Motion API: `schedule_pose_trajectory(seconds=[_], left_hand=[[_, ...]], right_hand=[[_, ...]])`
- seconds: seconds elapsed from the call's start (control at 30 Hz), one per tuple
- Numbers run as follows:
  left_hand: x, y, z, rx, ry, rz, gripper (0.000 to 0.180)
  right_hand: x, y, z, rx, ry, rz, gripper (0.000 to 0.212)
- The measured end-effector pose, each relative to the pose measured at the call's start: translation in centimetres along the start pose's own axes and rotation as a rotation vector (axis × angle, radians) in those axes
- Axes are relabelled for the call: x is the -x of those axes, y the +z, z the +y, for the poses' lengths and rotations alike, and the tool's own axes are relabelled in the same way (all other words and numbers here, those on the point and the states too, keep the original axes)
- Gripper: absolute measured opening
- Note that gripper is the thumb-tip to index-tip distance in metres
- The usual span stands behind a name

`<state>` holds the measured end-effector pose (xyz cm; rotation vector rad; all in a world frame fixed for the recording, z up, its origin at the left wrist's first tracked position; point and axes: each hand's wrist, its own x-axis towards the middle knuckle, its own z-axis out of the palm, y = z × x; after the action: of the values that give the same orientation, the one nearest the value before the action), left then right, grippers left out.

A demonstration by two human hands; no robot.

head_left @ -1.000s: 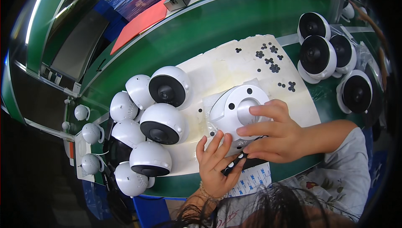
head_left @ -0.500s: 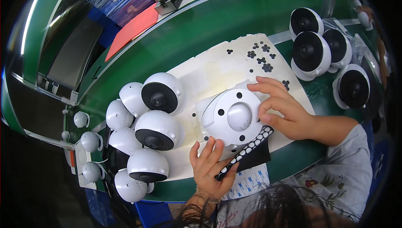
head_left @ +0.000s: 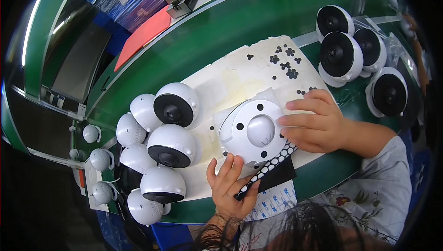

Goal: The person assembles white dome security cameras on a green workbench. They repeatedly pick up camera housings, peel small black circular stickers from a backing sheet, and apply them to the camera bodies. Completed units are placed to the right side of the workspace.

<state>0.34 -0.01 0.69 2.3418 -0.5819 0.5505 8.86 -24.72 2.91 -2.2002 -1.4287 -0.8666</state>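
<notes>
A white dome camera (head_left: 229, 131) lies base up on a sheet of clear plastic. Round black pads sit on its ring-shaped base (head_left: 251, 148), one of them at the right edge beside my right fingertips. My right hand (head_left: 318, 122) has its fingers stretched out, the tips touching that edge; its thumb is hidden. My left hand (head_left: 233, 188) pinches a black strip with white round spots (head_left: 272, 163) between thumb and fingers, while its other fingertips rest against the base's lower left edge. The strip's upper end runs under my right hand.
Several white dome cameras with black fronts (head_left: 171, 145) stand to the left, others (head_left: 341, 55) at the far right. A pale board (head_left: 221, 85) bears loose black pads (head_left: 291, 73). Near me lie a black sheet (head_left: 281, 175) and printed backing paper (head_left: 277, 200). A red sheet (head_left: 143, 36) lies behind.
My right thumb and finger no longer pinch at the base's right edge; the fingers now lie straighter there, and a black pad shows beside them. My left hand keeps the strip.
</notes>
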Motion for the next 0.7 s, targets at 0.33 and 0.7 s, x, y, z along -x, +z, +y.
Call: schedule_pose_trajectory(seconds=[0.33, 0.7], left_hand=[[-0.2, -0.3, 0.1, -0.018, 0.098, 0.005, 0.016], [-0.1, -0.5, 0.3, 0.184, 0.230, -0.092, 0.038]], right_hand=[[-1.1, 2.8, 0.0, -1.482, 1.035, -0.020, 0.029], [-1.0, 11.3, 17.9, 0.513, 0.586, 0.069, 0.028]])
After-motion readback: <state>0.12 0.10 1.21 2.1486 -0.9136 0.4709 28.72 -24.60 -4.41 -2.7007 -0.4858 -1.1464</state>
